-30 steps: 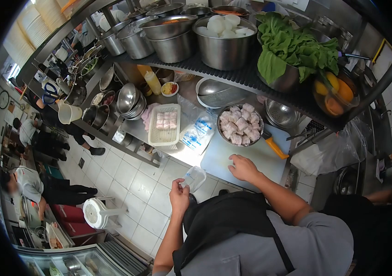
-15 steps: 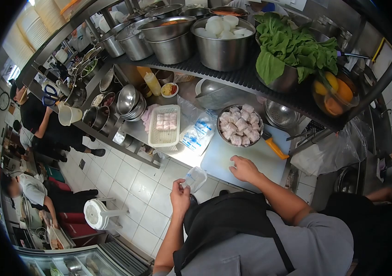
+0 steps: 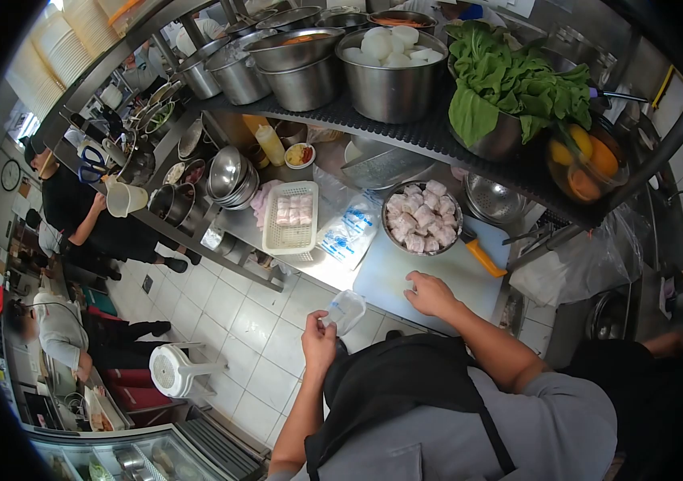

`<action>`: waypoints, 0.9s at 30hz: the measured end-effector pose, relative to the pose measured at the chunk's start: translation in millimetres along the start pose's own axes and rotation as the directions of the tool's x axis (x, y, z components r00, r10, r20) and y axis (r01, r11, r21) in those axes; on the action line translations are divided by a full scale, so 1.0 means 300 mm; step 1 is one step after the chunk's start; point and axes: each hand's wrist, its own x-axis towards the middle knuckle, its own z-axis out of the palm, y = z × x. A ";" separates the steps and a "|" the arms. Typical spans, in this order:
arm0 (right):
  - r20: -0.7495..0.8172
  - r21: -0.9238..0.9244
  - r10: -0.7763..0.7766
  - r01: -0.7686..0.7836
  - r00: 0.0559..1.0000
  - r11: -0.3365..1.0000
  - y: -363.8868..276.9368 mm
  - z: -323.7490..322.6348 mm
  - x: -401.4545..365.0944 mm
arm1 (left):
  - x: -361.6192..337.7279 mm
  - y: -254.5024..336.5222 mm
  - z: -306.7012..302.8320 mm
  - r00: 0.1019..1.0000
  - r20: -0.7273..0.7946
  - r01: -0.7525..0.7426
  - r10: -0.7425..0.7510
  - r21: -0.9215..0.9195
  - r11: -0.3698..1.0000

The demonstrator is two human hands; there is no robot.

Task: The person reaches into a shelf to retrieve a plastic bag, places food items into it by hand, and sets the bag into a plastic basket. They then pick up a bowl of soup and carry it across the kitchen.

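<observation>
My left hand (image 3: 320,341) is closed on a small clear plastic bag (image 3: 347,311), held up in front of the counter edge. My right hand (image 3: 431,296) holds nothing; its fingers are loosely bent and apart, just over the near part of a pale cutting board (image 3: 389,280). Beyond it on the board stands a metal bowl heaped with pale pink meat chunks (image 3: 422,216). A knife with a yellow handle (image 3: 483,256) lies right of the bowl. Left of the board is a pack of plastic bags with blue print (image 3: 349,232), beside a white basket (image 3: 279,242) holding several meat pieces.
Overhead, a shelf (image 3: 406,132) carries metal pots, a pot of white round pieces (image 3: 394,88) and leafy greens (image 3: 510,80). Stacked metal bowls (image 3: 229,176) stand left. A white stool (image 3: 177,369) is on the tiled floor; other people (image 3: 61,333) work at far left.
The view has shifted slightly. My left hand keeps hold of the bag, and my right hand stays over the board. At far left, the person by the lower counter has shifted posture.
</observation>
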 end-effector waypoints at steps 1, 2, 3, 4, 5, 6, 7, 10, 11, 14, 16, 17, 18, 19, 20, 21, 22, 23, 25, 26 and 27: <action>-0.001 -0.001 -0.001 0.001 1.000 1.000 0.000 0.000 -0.001 | -0.001 0.001 0.001 1.000 -0.001 0.002 -0.002 -0.002 1.000; -0.002 -0.002 -0.003 0.003 1.000 1.000 0.001 0.000 -0.002 | -0.001 0.000 0.001 1.000 -0.001 0.000 0.000 0.015 1.000; -0.003 -0.004 -0.005 0.005 1.000 1.000 0.002 0.000 -0.002 | -0.003 -0.001 0.000 1.000 -0.002 -0.003 0.003 0.033 0.999; -0.001 0.000 -0.005 0.005 1.000 1.000 0.005 0.001 -0.001 | -0.003 -0.001 -0.001 1.000 -0.003 -0.006 0.006 0.050 0.999; 0.002 0.003 -0.005 0.005 1.000 1.000 0.010 0.005 0.000 | -0.003 -0.001 0.000 1.000 -0.003 -0.004 0.005 0.044 0.999; 0.005 0.006 -0.004 0.004 1.000 1.000 0.012 0.007 0.000 | -0.004 0.001 0.001 1.000 -0.002 -0.002 0.003 0.038 0.999; 0.003 0.007 -0.004 0.004 1.000 1.000 0.012 0.008 -0.001 | -0.006 0.003 0.002 1.000 -0.001 0.000 0.000 0.032 0.999; 0.001 0.008 0.001 -0.001 1.000 1.000 0.012 0.011 -0.003 | -0.006 0.011 -0.002 0.999 0.040 -0.012 0.009 0.065 0.998; 0.004 0.009 0.006 -0.006 1.000 1.000 0.013 0.014 -0.002 | -0.008 0.017 -0.002 0.999 0.044 -0.007 0.004 0.060 0.998; 0.000 0.014 0.006 -0.006 1.000 1.000 0.014 0.016 -0.004 | -0.011 0.023 0.004 0.999 0.036 0.002 -0.003 0.042 0.999; -0.002 0.017 0.003 -0.002 1.000 1.000 0.015 0.015 -0.005 | -0.010 0.014 0.010 1.000 0.007 0.000 0.000 0.023 1.000; 0.000 0.017 0.003 -0.003 1.000 1.000 0.016 0.014 -0.005 | -0.010 0.010 0.010 1.000 0.006 -0.002 0.002 0.030 1.000; 0.001 0.018 0.003 -0.003 1.000 1.000 0.017 0.013 -0.005 | -0.010 0.013 0.011 1.000 0.005 -0.004 0.004 0.036 0.999; -0.001 0.018 0.005 -0.005 1.000 1.000 0.019 0.015 -0.004 | -0.010 0.014 0.011 1.000 0.004 -0.007 0.006 0.043 0.999; -0.003 0.018 0.006 -0.006 1.000 1.000 0.024 0.019 -0.003 | -0.008 0.010 0.011 1.000 0.005 -0.006 0.005 0.046 0.999; -0.005 0.018 0.008 -0.008 1.000 1.000 0.023 0.019 -0.002 | -0.005 0.005 0.011 1.000 0.006 -0.005 0.004 0.049 0.999; -0.005 0.017 0.009 -0.009 1.000 1.000 0.022 0.017 -0.003 | -0.003 0.001 0.011 1.000 0.007 -0.004 0.004 0.052 0.999; -0.004 0.017 0.010 -0.010 1.000 1.000 0.020 0.015 -0.004 | -0.003 -0.002 0.012 1.000 0.008 -0.004 0.003 0.043 0.999; -0.006 0.017 0.010 -0.010 1.000 1.000 0.017 0.013 -0.004 | -0.004 0.000 0.013 1.000 0.010 -0.003 0.003 0.024 1.000; -0.007 0.018 0.010 -0.010 1.000 1.000 0.016 0.014 -0.004 | -0.005 0.003 0.013 1.000 0.011 -0.004 0.004 0.028 1.000; -0.009 0.019 0.010 -0.010 1.000 1.000 0.016 0.014 -0.004 | -0.005 0.006 0.012 1.000 0.011 -0.005 0.005 0.031 1.000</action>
